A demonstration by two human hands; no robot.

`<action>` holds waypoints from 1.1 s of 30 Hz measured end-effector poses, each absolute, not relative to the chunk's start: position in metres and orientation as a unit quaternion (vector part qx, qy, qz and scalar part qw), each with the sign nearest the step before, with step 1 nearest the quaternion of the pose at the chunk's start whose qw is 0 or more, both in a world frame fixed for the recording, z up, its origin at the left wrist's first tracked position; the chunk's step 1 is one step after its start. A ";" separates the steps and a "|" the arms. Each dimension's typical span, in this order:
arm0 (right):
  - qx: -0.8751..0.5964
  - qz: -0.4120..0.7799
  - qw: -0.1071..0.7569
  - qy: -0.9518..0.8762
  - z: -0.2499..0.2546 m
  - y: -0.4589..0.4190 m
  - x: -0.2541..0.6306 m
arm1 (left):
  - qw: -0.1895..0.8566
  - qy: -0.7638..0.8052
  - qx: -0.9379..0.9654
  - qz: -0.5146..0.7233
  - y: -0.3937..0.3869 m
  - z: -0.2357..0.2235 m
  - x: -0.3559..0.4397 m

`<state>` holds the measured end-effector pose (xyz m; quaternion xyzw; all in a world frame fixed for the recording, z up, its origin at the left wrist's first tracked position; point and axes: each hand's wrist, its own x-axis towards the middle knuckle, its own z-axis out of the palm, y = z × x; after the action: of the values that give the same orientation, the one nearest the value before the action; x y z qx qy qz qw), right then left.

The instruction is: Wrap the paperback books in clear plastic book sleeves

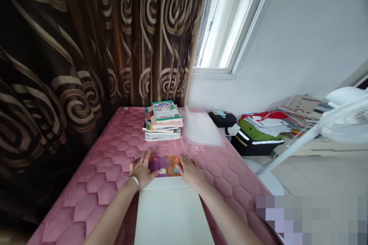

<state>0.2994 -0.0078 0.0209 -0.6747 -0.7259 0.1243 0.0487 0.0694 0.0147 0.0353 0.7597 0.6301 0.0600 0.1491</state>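
Between my hands lies a flat book [165, 166] with a purple and orange cover. Beneath its near edge a long pale board [171, 212] stretches toward me; I cannot tell if it is a board or a box. My left hand [143, 170], with a silver bangle at the wrist, rests along the book's left edge, fingers stretched forward and thumb on the cover. Along the right edge lies my right hand [191, 170], its fingers also extended and its thumb touching the cover. Both palms face down, and neither hand is closed round the book.
A stack of books [163, 120] stands farther back on the pink quilted mattress [97, 183]. Right of it are clear plastic sheets [201, 126]. Patterned curtains [138, 38] hang behind. Beyond the right edge stand a black and green box [255, 136] and a white fan [342, 118].
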 end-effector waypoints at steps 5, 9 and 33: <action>-0.675 0.131 0.041 -0.725 0.026 -0.008 0.298 | 0.118 0.664 0.737 0.055 0.015 0.043 0.068; -0.673 0.124 0.029 -0.728 0.028 -0.007 0.297 | 0.050 0.681 0.730 0.027 -0.014 0.056 0.083; -0.573 0.201 0.011 -0.795 0.060 0.066 0.273 | -0.302 0.283 0.882 0.224 -0.145 -0.047 0.131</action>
<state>0.2726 0.0662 0.0598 -0.5726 -0.7947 0.2012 0.0110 0.1307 -0.1452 -0.0469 0.8825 0.2831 0.2238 -0.3017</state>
